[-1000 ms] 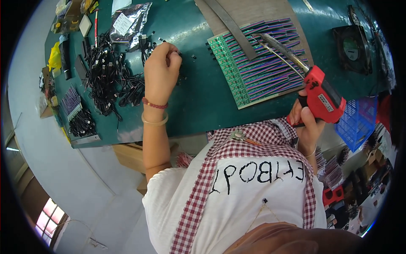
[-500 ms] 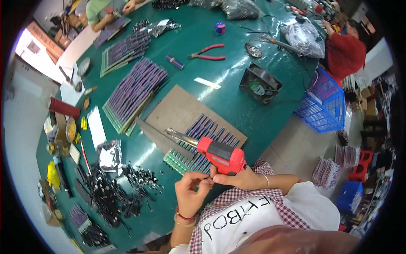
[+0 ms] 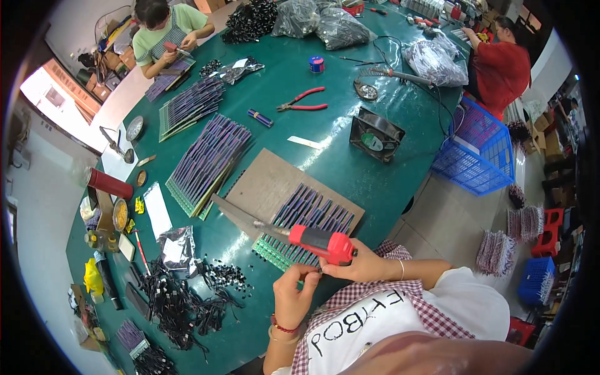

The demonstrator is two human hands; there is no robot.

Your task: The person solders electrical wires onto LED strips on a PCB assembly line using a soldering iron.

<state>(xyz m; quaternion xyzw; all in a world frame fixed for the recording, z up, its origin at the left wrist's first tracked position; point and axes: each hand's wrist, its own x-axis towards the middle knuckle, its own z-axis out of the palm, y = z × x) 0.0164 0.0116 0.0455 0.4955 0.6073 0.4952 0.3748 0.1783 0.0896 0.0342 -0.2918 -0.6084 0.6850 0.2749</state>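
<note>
My right hand is closed around a red and black soldering gun. Its metal nose points left, above a row of narrow purple circuit boards with green ends. Close beside it, my left hand has thumb and forefinger pinched together near the right fingertips. Something small and dark seems to be between the two hands, too small to name. Under the boards lies a brown board, with a long flat grey strip across its left side.
Stacked circuit board panels lie further left. Black cables are heaped near left, beside small loose black parts. Red-handled pliers, a black fan and a blue crate are beyond. Two people work across the table.
The view has tilted up, so the table sits lower in the picture and the co-workers show more fully. Both hands stay together, with the soldering gun still in the right.
</note>
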